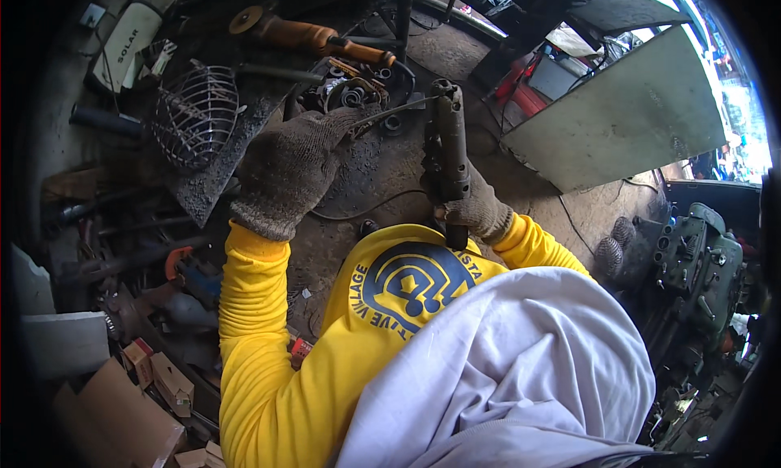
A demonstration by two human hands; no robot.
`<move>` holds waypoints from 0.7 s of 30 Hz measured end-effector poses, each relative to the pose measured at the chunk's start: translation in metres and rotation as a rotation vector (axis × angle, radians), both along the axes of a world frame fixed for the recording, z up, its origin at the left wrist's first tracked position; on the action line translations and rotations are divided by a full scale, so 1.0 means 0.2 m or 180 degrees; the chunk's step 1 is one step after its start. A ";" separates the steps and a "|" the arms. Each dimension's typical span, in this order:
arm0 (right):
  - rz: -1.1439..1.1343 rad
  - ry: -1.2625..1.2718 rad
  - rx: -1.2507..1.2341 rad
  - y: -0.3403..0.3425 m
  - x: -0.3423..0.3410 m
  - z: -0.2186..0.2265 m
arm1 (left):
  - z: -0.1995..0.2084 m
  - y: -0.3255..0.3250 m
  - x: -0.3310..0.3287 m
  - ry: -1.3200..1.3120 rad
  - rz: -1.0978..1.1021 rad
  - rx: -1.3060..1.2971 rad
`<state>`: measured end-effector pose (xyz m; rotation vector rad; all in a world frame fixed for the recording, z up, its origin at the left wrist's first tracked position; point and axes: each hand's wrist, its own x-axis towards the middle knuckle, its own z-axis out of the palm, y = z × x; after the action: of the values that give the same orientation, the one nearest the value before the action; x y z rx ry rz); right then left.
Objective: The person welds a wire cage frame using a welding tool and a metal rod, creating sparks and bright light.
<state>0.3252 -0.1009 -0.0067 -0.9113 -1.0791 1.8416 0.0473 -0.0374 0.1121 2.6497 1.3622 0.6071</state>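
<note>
My left hand (294,165), in a dark, dirty knit glove, is closed around a thin metal rod (396,111). The rod points right, and its far end reaches the upper end of a dark metal cylindrical part (446,142); whether they touch I cannot tell. This part stands roughly upright in front of me and has round holes along its side. My gloved right hand (482,206) grips it low down from the right, with some fingers hidden behind it. Just beyond my left hand lie several metal rings (351,96) and small parts.
An orange angle grinder (301,38) lies at the back left, near a wire cage (199,114). A large pale sheet panel (626,114) leans at right. Coil springs (616,240) and a green machine (706,260) stand farther right. Cardboard boxes (118,411) fill the lower left.
</note>
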 end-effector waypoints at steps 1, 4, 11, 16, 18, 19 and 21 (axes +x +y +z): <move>0.0027 -0.0056 -0.0014 -0.01 -0.03 0.00 | 0.00 -0.02 -0.05 -0.0052 0.0001 0.0057; 0.0091 -0.0233 -0.0025 -0.03 -0.11 0.02 | 0.00 -0.08 -0.17 0.0011 0.0048 0.0167; 0.0194 -0.0252 0.0134 -0.02 -0.18 0.04 | 0.02 -0.15 -0.23 0.0143 0.0149 0.0302; 0.0249 -0.0398 0.0174 0.02 -0.18 0.06 | 0.05 -0.15 -0.27 0.0008 0.0156 0.0145; 0.0233 -0.0390 0.0031 0.03 -0.17 0.08 | 0.05 -0.13 -0.26 -0.0126 0.0140 0.0125; 0.0198 -0.0427 0.0099 0.04 -0.17 0.08 | 0.06 -0.11 -0.26 -0.0088 0.0108 0.0094; 0.0140 -0.0500 0.0222 0.05 -0.16 0.08 | 0.08 -0.09 -0.24 -0.0008 0.0052 0.0019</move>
<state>0.2927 -0.0916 0.0088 -1.0118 -1.2608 1.7793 -0.0003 -0.0561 0.1282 2.6442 1.3848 0.6171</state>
